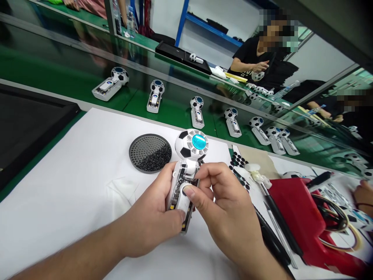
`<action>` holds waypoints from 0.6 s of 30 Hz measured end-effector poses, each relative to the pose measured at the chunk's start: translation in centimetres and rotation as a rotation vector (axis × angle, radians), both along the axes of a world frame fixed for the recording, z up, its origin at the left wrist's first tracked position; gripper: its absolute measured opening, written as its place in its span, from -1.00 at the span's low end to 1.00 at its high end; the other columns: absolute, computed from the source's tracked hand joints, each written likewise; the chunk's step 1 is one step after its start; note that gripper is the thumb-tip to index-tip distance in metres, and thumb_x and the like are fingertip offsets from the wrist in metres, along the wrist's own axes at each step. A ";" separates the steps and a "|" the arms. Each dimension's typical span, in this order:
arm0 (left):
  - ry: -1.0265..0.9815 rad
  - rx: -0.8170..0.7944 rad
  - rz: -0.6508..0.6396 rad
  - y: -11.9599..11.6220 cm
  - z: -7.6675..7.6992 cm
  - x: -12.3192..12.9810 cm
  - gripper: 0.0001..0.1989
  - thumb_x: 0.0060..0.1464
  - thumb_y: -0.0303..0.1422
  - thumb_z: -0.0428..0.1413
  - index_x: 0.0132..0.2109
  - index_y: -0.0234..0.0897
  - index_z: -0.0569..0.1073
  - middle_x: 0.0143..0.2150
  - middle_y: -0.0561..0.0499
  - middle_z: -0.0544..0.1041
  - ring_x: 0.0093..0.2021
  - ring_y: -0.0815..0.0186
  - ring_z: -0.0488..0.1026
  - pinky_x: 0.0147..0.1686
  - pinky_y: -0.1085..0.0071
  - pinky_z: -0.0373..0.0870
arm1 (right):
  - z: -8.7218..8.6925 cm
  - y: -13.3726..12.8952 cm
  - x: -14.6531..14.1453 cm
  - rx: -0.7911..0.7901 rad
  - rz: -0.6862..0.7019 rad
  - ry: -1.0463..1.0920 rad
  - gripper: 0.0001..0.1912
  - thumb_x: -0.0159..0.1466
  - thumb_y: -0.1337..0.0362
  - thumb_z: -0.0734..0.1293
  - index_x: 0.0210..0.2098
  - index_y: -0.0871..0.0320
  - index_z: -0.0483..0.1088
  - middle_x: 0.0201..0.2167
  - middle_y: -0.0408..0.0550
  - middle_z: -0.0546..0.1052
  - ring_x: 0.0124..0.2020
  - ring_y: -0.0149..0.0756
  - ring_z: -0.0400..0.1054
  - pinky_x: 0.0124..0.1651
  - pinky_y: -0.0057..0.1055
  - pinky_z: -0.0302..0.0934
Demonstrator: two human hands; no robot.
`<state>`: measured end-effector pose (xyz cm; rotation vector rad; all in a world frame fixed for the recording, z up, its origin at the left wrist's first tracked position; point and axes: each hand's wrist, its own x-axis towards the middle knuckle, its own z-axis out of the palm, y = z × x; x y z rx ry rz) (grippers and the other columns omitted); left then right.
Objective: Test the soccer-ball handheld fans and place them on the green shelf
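- Soccer-ball gadget [186, 171] sits in my hands, just above the middle of the white sheet, its ball head up and its blue disc [199, 142] facing me.
- My left fingers [175, 217] are curled tightly around the body, and I can't see all of them behind it. My left hand [151, 219] is closed, holding the gadget steady.
- My right thumb [188, 190] presses on the white cover [183, 204], with my right fingers [208, 175] close in at the neck, a narrow pinch. My right hand [224, 206] is holding that piece, not the whole gadget.
- Circuit board [178, 186] shows in the open body beside my thumb.
- I'd say a firm left grip and even thumb pressure suit this best, so the cover sits level and the board isn't knocked.
- Round black mesh disc [150, 153] lies just left of the head, on the white sheet [72, 175].
- Sheet of black dots [239, 167] and white scraps lie to my right, near black-handled tools [279, 221] and a red box [297, 221] holding wires.
- Finished-looking gadgets [155, 95] stand in a row on the green belt [175, 112]; a co-worker's hand [259, 67] holds one beyond it.
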<state>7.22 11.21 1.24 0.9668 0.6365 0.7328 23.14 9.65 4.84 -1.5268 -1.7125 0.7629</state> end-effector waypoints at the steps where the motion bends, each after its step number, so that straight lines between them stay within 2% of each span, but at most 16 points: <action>1: -0.010 -0.009 0.000 0.0 -0.1 0.0 -0.34 -0.05 -0.59 0.02 0.19 -0.01 0.16 -0.33 0.14 0.30 -0.38 0.36 0.23 -0.36 0.40 0.26 | 0.0 0.0 0.0 -0.039 -0.015 0.038 -0.80 0.26 0.36 0.37 -0.22 0.01 0.26 -0.57 -0.34 0.17 -0.55 -0.46 0.11 -0.47 -0.49 0.05; 5: -0.160 -0.155 -0.015 0.0 -0.7 -0.1 -0.40 0.03 -0.51 0.03 0.21 -0.01 0.18 -0.17 0.05 0.40 -0.21 0.27 0.38 -0.25 0.35 0.35 | -0.4 -0.1 0.1 -0.215 0.002 0.319 -0.83 0.35 0.25 0.31 -0.13 -0.02 0.20 -0.51 -0.32 0.22 -0.51 -0.43 0.21 -0.44 -0.47 0.17; 8: -0.233 -0.224 0.005 0.0 -1.1 -0.1 -0.45 0.09 -0.42 0.04 0.22 -0.01 0.19 -0.16 0.02 0.46 -0.20 0.21 0.44 -0.26 0.32 0.39 | -0.6 -0.1 0.0 -0.279 0.069 0.557 -0.87 0.40 0.24 0.24 -0.10 -0.03 0.17 -0.46 -0.28 0.32 -0.46 -0.37 0.33 -0.36 -0.36 0.31; 14: -0.169 -0.115 0.048 -0.3 -1.0 -0.3 -0.66 0.22 -0.28 0.08 0.12 -0.09 0.26 -0.33 0.04 0.50 -0.31 0.28 0.45 -0.35 0.41 0.39 | -0.7 -0.2 -0.6 -0.286 0.064 0.749 -0.89 0.39 0.29 0.24 -0.14 0.00 0.17 -0.50 -0.29 0.35 -0.52 -0.39 0.34 -0.43 -0.40 0.32; 18: -0.117 -0.056 0.070 -0.3 -0.7 -0.1 -0.75 0.23 -0.35 0.04 0.06 -0.14 0.30 -0.20 0.01 0.49 -0.30 0.27 0.48 -0.35 0.37 0.42 | -1.0 0.3 -0.5 -0.287 -0.023 0.870 -0.88 0.36 0.24 0.25 -0.17 -0.01 0.16 -0.53 -0.30 0.32 -0.56 -0.38 0.31 -0.56 -0.45 0.27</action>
